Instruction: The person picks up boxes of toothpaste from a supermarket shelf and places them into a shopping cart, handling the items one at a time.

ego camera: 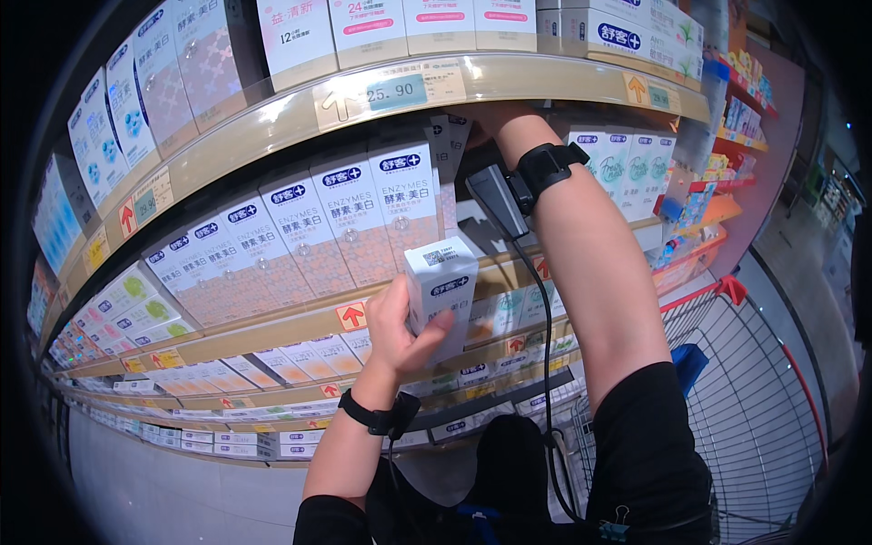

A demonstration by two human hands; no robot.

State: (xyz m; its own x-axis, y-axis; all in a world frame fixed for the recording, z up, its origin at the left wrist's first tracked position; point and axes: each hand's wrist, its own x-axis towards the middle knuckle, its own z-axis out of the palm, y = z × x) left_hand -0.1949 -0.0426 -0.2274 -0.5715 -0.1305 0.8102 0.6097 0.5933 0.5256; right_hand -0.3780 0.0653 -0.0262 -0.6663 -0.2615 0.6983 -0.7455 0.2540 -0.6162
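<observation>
My left hand (402,327) grips a white toothpaste carton (446,289) upright, its thumb across the front and its printed top end facing up. My right hand (485,125) reaches into the middle shelf, under the upper shelf's edge (266,116). Its fingers are mostly hidden, so what they touch cannot be seen. To the left of that reach stands a row of matching cartons (344,218) with patterned lower halves. A few cartons (446,157) sit deeper, close to my right hand. Cartons with green print (630,170) stand to the right of my forearm.
A wire shopping cart (756,409) with red trim stands at my right. Cables (547,340) hang from the black wrist straps (550,170). More boxed goods fill the upper shelf (371,27) and the lower shelves (300,361). Pale floor (184,494) lies below left.
</observation>
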